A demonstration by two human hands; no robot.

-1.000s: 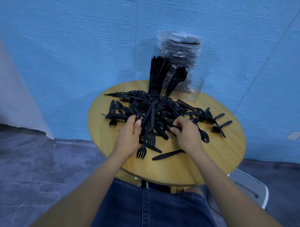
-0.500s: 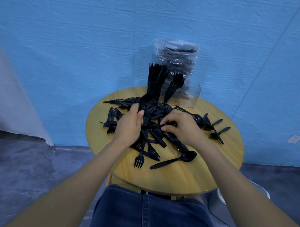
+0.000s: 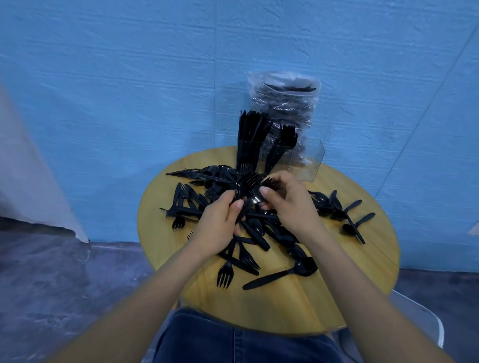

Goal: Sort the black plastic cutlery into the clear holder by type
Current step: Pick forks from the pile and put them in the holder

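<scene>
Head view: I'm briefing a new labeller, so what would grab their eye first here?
Probably the tangled heap of black cutlery spread across the round wooden table, against a blue wall. Over the heap, the left hand holds a bunch of forks while the right hand reaches to its tips. Behind stands the clear holder, partly filled, with a bag of more cutlery behind it.

You have no legible text in view: no label, brand, number or sign reads on the black cutlery (image 3: 258,231), the clear holder (image 3: 307,162), the plastic bag (image 3: 286,101) or the counter (image 3: 283,305).
</scene>
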